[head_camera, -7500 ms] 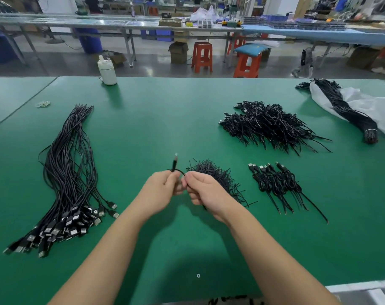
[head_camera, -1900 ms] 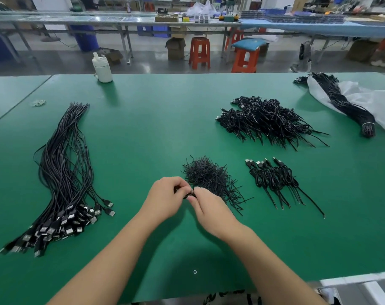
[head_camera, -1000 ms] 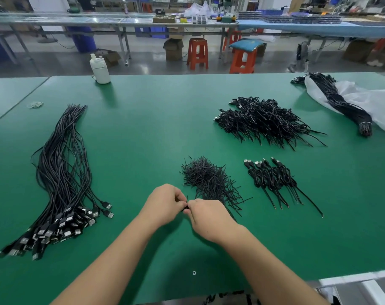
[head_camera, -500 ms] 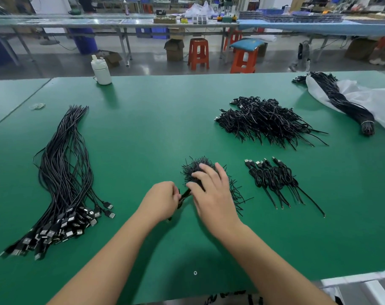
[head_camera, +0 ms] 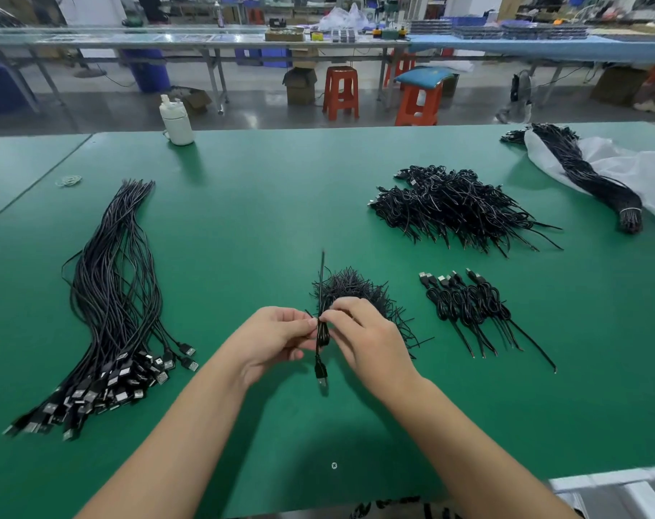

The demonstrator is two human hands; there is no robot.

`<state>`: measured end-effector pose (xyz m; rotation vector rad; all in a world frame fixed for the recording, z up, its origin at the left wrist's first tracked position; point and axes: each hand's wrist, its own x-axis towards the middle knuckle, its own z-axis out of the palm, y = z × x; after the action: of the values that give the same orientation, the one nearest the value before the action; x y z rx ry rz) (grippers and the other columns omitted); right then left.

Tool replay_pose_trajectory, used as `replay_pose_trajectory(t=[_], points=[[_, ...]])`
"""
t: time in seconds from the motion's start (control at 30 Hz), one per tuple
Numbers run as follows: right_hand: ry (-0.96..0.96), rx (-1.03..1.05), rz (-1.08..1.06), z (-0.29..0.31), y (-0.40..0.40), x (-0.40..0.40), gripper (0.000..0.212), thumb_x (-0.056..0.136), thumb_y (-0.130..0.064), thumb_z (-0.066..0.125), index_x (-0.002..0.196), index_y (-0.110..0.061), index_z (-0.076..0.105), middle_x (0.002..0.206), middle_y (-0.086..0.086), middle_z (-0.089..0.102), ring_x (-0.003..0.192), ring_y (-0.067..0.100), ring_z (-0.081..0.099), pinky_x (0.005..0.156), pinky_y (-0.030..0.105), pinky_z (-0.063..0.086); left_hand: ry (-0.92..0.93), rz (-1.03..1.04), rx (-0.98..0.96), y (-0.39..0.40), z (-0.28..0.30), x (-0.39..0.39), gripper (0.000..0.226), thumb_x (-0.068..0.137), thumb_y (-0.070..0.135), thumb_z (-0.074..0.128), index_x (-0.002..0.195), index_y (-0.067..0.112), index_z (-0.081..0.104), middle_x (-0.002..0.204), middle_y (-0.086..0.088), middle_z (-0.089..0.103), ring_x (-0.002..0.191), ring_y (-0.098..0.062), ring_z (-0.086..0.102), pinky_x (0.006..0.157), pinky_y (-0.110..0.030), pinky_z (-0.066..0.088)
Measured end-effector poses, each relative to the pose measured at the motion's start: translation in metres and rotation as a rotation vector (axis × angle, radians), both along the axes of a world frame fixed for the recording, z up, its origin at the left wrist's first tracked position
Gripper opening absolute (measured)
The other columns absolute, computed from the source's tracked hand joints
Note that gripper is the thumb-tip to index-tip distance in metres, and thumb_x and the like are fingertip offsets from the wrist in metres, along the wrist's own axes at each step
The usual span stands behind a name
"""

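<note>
Illumination is bright, even and overhead. The green desk [head_camera: 243,219] carries only soft shadows beneath the left hand [head_camera: 277,335] and right hand [head_camera: 363,339] and on the near side of the white bottle [head_camera: 176,121]. Wide-angle distortion bows the desk's far edge, and the background appears slightly soft, possibly out of focus.

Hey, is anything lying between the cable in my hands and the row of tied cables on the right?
Only the loose edge of the tie pile, lying flat on the table between the cable and the row of tied cables. The left hand and right hand pinch the cable.
</note>
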<state>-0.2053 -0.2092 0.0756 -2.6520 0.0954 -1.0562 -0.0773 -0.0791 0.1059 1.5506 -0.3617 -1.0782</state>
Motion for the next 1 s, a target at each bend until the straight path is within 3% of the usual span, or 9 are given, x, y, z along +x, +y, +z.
replay_pose_trajectory(t=[0.1, 0.17, 0.23, 0.33, 0.5, 0.6, 0.77, 0.87, 1.0], points=[[0.015, 0.084, 0.013, 0.004, 0.000, 0.001, 0.014, 0.089, -0.010, 0.070, 0.103, -0.010, 0.072, 0.119, 0.002, 0.067, 0.111, 0.019, 0.062, 0.094, 0.026, 0.051, -0.033, -0.024, -0.028, 0.004, 0.001, 0.001, 0.011, 0.093, 0.008, 0.064, 0.081, 0.007, 0.064, 0.072, -0.009, 0.070, 0.060, -0.013, 0.065, 0.049, -0.019, 0.044], [0.089, 0.235, 0.024, 0.006, 0.003, 0.003, 0.014, 0.090, -0.013, 0.069, 0.104, -0.011, 0.072, 0.114, 0.001, 0.070, 0.107, 0.015, 0.063, 0.095, 0.026, 0.048, -0.144, -0.039, -0.017, 0.005, 0.002, 0.002, 0.009, 0.093, 0.007, 0.064, 0.083, 0.006, 0.064, 0.070, -0.010, 0.071, 0.056, -0.013, 0.060, 0.051, -0.020, 0.043], [0.184, 0.478, -0.020, 0.009, 0.006, 0.006, 0.012, 0.092, -0.016, 0.067, 0.103, -0.014, 0.071, 0.098, -0.002, 0.072, 0.090, 0.008, 0.064, 0.085, 0.022, 0.048, -0.402, -0.041, 0.015, 0.005, 0.002, 0.001, 0.013, 0.093, 0.006, 0.063, 0.081, 0.010, 0.064, 0.069, -0.004, 0.072, 0.060, -0.013, 0.056, 0.056, -0.023, 0.042], [0.218, 0.913, -0.084, 0.013, 0.012, 0.014, 0.006, 0.093, -0.018, 0.066, 0.096, -0.023, 0.064, 0.073, -0.005, 0.071, 0.062, 0.003, 0.061, 0.065, 0.018, 0.047, -0.941, -0.031, 0.120, 0.001, -0.002, -0.004, 0.018, 0.091, 0.014, 0.064, 0.077, 0.022, 0.059, 0.072, 0.010, 0.068, 0.060, -0.001, 0.051, 0.061, -0.020, 0.038], [0.147, 1.508, 0.031, 0.013, 0.015, 0.023, 0.009, 0.098, -0.010, 0.059, 0.106, -0.009, 0.055, 0.065, 0.007, 0.070, 0.056, 0.017, 0.064, 0.054, 0.030, 0.055, -1.341, -0.043, 0.071, 0.003, -0.009, -0.015, 0.013, 0.091, 0.009, 0.060, 0.085, 0.019, 0.053, 0.085, 0.002, 0.057, 0.077, -0.024, 0.054, 0.073, -0.038, 0.045], [0.170, 1.500, 0.095, 0.010, 0.012, 0.021, 0.009, 0.100, -0.007, 0.053, 0.100, -0.009, 0.062, 0.069, 0.009, 0.070, 0.060, 0.017, 0.066, 0.057, 0.030, 0.057, -1.358, -0.027, 0.071, 0.002, -0.011, -0.017, 0.015, 0.091, 0.010, 0.059, 0.085, 0.021, 0.051, 0.084, 0.002, 0.055, 0.075, -0.023, 0.052, 0.071, -0.037, 0.043], [0.322, 1.370, 0.283, 0.008, 0.003, 0.016, 0.028, 0.100, 0.000, 0.051, 0.120, -0.013, 0.064, 0.095, 0.002, 0.073, 0.089, 0.016, 0.069, 0.078, 0.034, 0.059, -1.048, 0.105, 0.071, 0.002, -0.012, -0.009, 0.018, 0.091, 0.015, 0.062, 0.079, 0.024, 0.052, 0.075, 0.006, 0.057, 0.069, -0.008, 0.051, 0.065, -0.027, 0.040], [0.337, 1.186, 0.204, 0.008, 0.000, 0.015, 0.029, 0.097, -0.002, 0.056, 0.111, -0.024, 0.069, 0.087, -0.004, 0.069, 0.078, 0.015, 0.064, 0.077, 0.042, 0.057, -0.932, 0.104, 0.040, 0.003, -0.010, -0.008, 0.020, 0.091, 0.016, 0.064, 0.076, 0.024, 0.053, 0.068, -0.001, 0.056, 0.060, -0.005, 0.046, 0.058, -0.016, 0.037], [0.334, 1.097, 0.108, 0.009, -0.003, 0.015, 0.016, 0.098, -0.019, 0.059, 0.092, -0.026, 0.071, 0.082, -0.008, 0.065, 0.067, 0.012, 0.069, 0.067, 0.026, 0.053, -0.985, 0.085, -0.027, 0.003, -0.009, -0.014, 0.019, 0.092, 0.017, 0.063, 0.078, 0.023, 0.052, 0.068, 0.001, 0.055, 0.063, -0.007, 0.048, 0.060, -0.018, 0.038]])
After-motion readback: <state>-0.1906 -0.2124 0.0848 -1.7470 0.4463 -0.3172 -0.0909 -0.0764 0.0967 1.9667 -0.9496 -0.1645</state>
